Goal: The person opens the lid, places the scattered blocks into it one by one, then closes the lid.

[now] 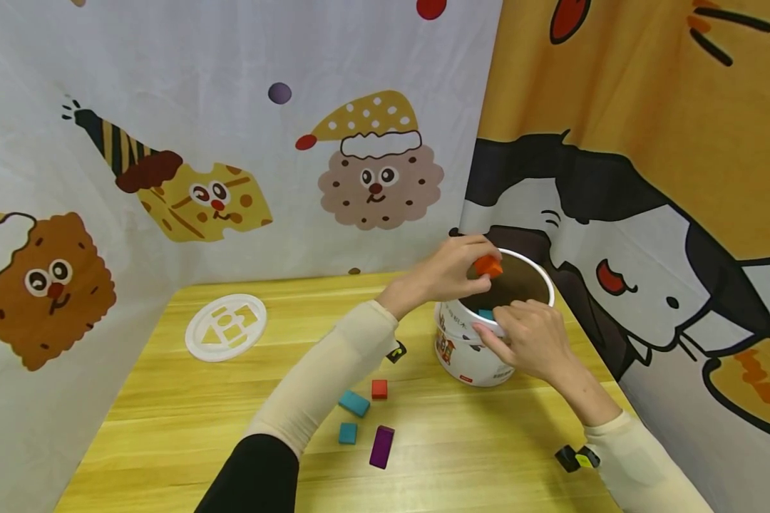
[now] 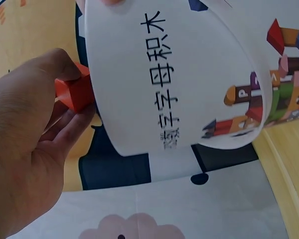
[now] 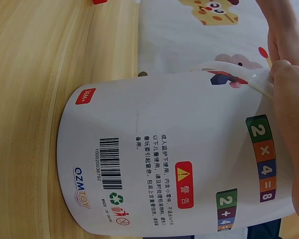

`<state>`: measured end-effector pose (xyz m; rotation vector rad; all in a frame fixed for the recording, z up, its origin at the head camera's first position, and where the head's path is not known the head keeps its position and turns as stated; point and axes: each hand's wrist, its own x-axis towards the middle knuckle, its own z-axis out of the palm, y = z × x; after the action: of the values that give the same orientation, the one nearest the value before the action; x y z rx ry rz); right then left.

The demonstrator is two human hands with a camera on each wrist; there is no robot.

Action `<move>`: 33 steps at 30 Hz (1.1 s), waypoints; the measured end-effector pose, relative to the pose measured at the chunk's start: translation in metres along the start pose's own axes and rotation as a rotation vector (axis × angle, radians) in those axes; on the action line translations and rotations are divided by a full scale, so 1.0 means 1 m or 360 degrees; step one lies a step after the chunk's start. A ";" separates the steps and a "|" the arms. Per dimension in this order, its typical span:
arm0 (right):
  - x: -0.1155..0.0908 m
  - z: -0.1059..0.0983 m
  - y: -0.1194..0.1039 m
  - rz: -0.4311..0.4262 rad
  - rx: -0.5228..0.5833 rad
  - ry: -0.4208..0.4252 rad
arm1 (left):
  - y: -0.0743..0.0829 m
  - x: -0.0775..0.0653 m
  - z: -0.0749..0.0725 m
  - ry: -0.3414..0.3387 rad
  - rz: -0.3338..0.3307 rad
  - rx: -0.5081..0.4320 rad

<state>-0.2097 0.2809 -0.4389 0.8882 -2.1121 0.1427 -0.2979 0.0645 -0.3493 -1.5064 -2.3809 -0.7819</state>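
A white printed bucket (image 1: 468,349) stands on the table, its mouth facing up. My left hand (image 1: 455,267) pinches an orange-red block (image 1: 488,266) at the left side of the mouth. The left wrist view shows this block (image 2: 75,89) between thumb and fingers, beside the bucket wall (image 2: 124,74). My right hand (image 1: 532,335) grips the near rim, thumb outside and fingers over the edge. Just inside the rim, by those fingers, a teal block (image 1: 485,313) shows in part; whether they touch it I cannot tell. In the right wrist view, the barcode side of the bucket (image 3: 129,124) faces the camera.
Left of the bucket lie a red block (image 1: 379,389), a teal oblong block (image 1: 354,403), a small teal block (image 1: 348,433) and a purple block (image 1: 381,447). A white plate with cut-out shapes (image 1: 226,328) lies at the back left. Printed curtains (image 1: 231,142) border the table.
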 end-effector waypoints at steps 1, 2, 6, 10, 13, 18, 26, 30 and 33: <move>0.000 0.000 0.000 -0.0001 0.0003 0.0004 | 0.001 0.002 0.002 -0.0013 -0.0002 0.0002; 0.000 0.000 0.000 -0.0002 0.0004 0.0001 | 0.002 0.004 0.003 -0.0025 -0.0004 -0.0002; -0.001 0.001 0.000 -0.0004 -0.0003 0.0001 | 0.004 0.009 0.009 -0.0060 -0.0017 -0.0031; -0.002 0.001 0.000 -0.0016 -0.0027 0.0003 | 0.006 0.010 0.012 -0.0081 -0.0061 -0.0015; -0.002 0.001 0.000 -0.0020 -0.0037 -0.0002 | 0.005 0.009 0.013 -0.0086 -0.0068 0.0059; -0.001 0.001 0.001 -0.0040 -0.0033 0.0034 | 0.002 0.004 0.012 -0.0107 -0.0106 0.0159; -0.002 0.001 0.001 -0.0029 -0.0009 0.0043 | 0.000 -0.015 0.005 -0.0148 -0.0238 0.0165; -0.001 0.001 0.000 -0.0025 -0.0004 0.0033 | -0.004 -0.029 -0.003 -0.0151 -0.0301 0.0153; -0.001 0.001 0.001 -0.0017 -0.0004 0.0025 | -0.008 -0.042 -0.011 -0.0134 -0.0352 0.0147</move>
<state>-0.2103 0.2816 -0.4400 0.8936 -2.0922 0.1408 -0.2869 0.0236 -0.3617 -1.2803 -2.6396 -0.6536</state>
